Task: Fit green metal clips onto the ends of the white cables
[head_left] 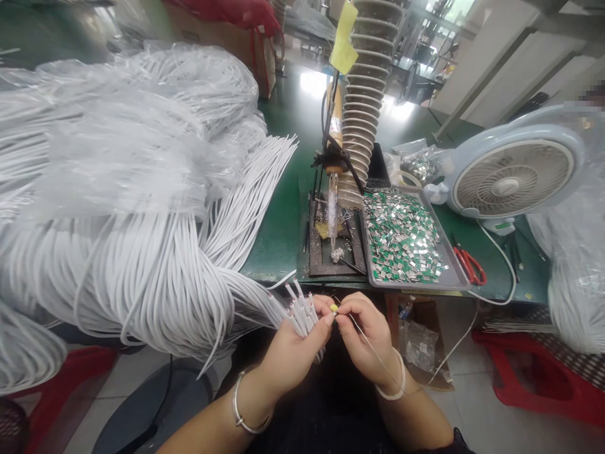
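Note:
My left hand (300, 350) is closed round a bundle of white cables (300, 309), whose cut ends stick up with reddish wire tips. Close by, my right hand (366, 328) pinches a thin silvery wire (362, 329) that looks like solder and trails down past my wrist. The fingertips of both hands meet at a small yellow bit (334, 308) with something silvery under it, too small to name. Just beyond my hands a soldering iron (334, 189) hangs tip down in a stand, with a blob of solder (337, 255) at its tip.
A grey tray (456, 271) of small green-and-metal connectors lies right of the iron. Red-handled pliers (470, 265) and a fan (515, 170) stand farther right. A ribbed duct (363, 94) hangs behind the iron. Heaped white cables (155, 277) under plastic fill the left.

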Available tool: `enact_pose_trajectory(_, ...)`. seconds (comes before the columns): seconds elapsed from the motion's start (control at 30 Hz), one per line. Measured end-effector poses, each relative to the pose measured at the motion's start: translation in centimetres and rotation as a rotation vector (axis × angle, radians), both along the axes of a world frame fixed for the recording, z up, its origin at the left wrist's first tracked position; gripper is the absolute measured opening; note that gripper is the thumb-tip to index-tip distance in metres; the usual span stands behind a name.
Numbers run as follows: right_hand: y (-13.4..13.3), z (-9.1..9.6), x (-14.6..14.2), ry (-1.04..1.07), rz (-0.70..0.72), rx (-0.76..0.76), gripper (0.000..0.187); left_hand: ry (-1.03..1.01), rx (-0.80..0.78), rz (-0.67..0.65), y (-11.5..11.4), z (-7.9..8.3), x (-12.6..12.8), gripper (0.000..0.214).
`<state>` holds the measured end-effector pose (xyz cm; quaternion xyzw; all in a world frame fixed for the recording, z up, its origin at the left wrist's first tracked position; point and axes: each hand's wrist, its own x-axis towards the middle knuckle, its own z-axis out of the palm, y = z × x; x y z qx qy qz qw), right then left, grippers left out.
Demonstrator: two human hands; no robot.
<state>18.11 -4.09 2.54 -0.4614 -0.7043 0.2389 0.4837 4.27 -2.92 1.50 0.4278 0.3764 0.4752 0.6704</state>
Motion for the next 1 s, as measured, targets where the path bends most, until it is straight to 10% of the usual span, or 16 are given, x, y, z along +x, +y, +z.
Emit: enact_pose_trajectory(1.0, -0.29, -0.20, -0.16, 0.039, 0.007, -0.002, 0.013, 0.001, 0.004, -0.029, -0.21, -0.54, -0.08, 0.016)
